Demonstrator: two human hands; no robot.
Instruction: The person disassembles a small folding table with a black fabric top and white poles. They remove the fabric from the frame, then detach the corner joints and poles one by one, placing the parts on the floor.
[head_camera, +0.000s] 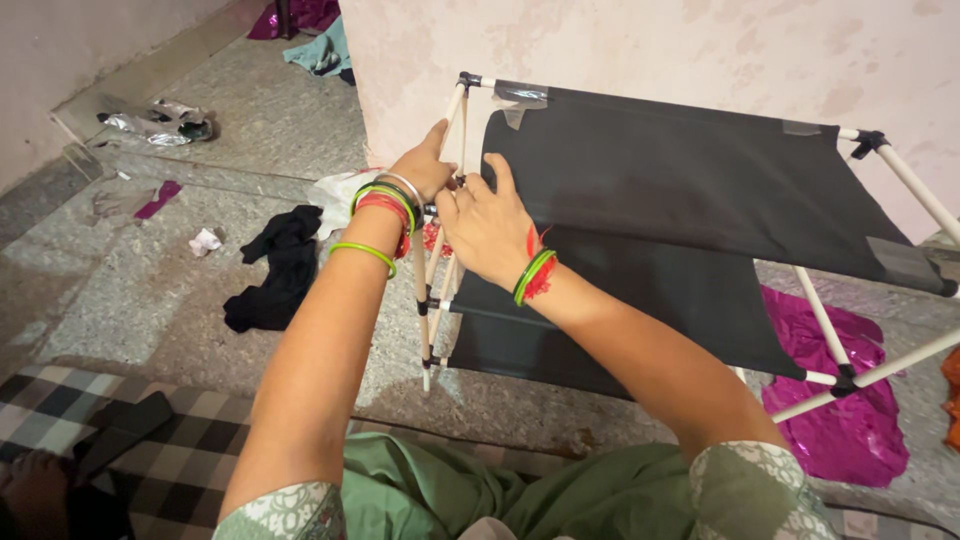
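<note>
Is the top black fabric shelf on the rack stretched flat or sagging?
Stretched flat: the top black fabric shelf spans taut between the white rods, with no sag showing. Both hands grip its left end.

Crumpled silvery foil wrapper (160, 122) lying at ten o'clock on the stone floor. Shiny magenta foil bag (850, 400) spread flat at four o'clock. No labels, signs, screens.

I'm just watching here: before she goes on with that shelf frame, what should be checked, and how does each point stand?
1. Left hand on the white frame tube: ok.
2. Right hand at the same end joint: ok.
3. Joint seated: cannot tell, the hands hide it.
4. Top black fabric shelf stretched flat: ok.
5. Frame standing level: not ok, it leans tilted.
6. Floor nearby free of clutter: not ok, black cloth lies close.
</note>
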